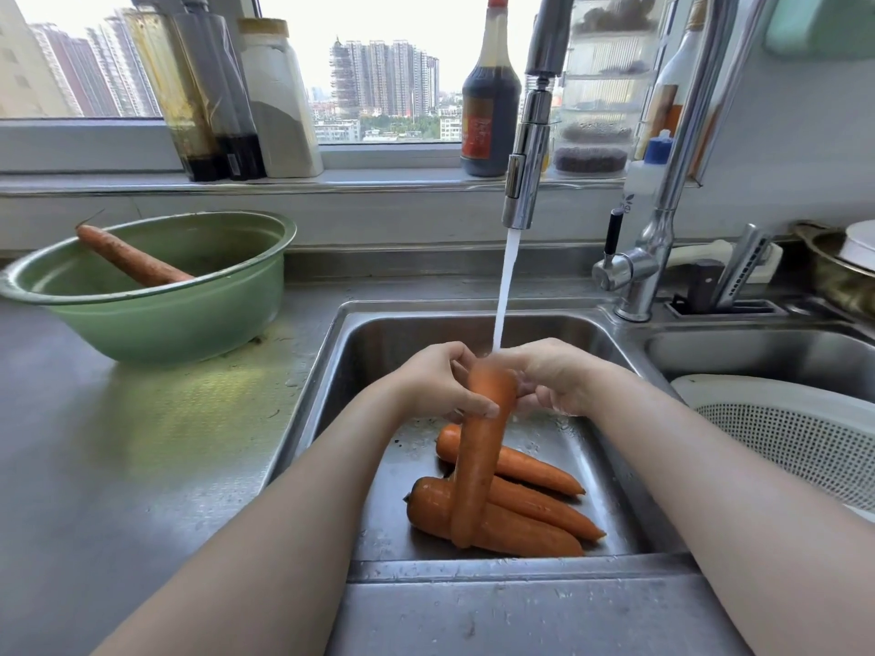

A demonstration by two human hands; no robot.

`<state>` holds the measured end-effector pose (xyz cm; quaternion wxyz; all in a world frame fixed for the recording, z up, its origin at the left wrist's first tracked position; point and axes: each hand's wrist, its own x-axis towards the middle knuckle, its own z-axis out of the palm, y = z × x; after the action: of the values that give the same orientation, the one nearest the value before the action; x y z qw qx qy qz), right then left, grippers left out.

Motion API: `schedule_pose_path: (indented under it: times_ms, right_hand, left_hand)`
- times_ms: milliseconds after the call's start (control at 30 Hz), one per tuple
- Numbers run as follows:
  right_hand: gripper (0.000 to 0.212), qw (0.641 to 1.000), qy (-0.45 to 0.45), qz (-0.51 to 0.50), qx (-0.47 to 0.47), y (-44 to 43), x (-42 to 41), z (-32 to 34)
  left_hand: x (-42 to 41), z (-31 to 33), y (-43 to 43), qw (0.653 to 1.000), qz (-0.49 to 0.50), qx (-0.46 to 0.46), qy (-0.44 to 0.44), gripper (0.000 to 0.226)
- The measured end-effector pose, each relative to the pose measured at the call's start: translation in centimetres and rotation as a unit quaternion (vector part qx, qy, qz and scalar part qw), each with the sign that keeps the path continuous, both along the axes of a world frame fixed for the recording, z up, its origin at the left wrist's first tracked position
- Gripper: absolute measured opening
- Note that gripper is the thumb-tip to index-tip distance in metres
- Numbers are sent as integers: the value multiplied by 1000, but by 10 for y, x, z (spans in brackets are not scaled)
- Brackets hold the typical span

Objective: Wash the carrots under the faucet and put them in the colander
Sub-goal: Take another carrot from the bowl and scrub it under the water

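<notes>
The sink's near rim is lying closest, a flat wet steel band, and both forearms are crossing over it into the basin. Inside, three carrots are lying side by side on the basin floor, tips pointing right, filling the near half; the floor behind them is staying bare and wet up to the back wall. To the left the steel desk is spreading open and uncluttered as far as the green bowl. To the right, the white colander is sitting in the second basin just beside the right forearm, its perforated wall facing the sink.

Above the lying carrots, the held carrot is hanging almost upright, its lower end overlapping them in view and its top under the water stream. The left hand is wrapping the upper part, fingers curled closed across its front. The right hand is closing on the same top end from the other side, fingers bent around it, blurred where the water is hitting.

Farther back, the faucet is reaching down over the basin, its base standing at the sink's back right corner. One unwashed carrot is leaning inside the green bowl. Bottles and jars are lining the windowsill behind.
</notes>
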<state>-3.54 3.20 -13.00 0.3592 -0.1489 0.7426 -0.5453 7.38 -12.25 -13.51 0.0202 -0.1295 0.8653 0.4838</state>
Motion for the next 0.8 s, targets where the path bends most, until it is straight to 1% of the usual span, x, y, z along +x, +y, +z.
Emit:
schedule_pose_path:
  times_ms: [133,233,300,367,467,533,600,667,733,800]
  right_hand:
    - [26,1000,-2,-4,-4,1,-1,4]
    - [18,1000,6,-25,-10,2,1,2]
    - [20,999,21,-31,-11,1,1,0]
    - [23,999,33,-15,-13,0,4,1]
    - [22,996,82,30,-7,-2,11,0]
    - [25,992,122,28,-15,-5,16,-2]
    - [22,989,141,4,-50,-9,18,-1]
    - [19,986,139,-20,-88,-9,16,2]
    - [20,983,155,-21,-91,-7,13,4]
    - [15,982,173,-5,-78,-4,9,2]
  left_hand:
    - [1,0,-1,1000,2,12,-1,51]
    - [0,1,-1,1000,-1,19,1,50]
    - [0,0,-1,1000,-1,19,0,50]
    - [1,-2,-3,1000,0,23,1,50]
    - [1,-6,-6,999,2,47,-2,47]
    - [0,-9,-9,998,6,63,-3,47]
    - [0,-12,-11,997,13,74,-1,50]
    - [0,-13,-12,997,18,82,0,56]
    - [0,-13,-10,995,20,102,2,63]
    - [1,-12,-9,993,15,117,7,65]
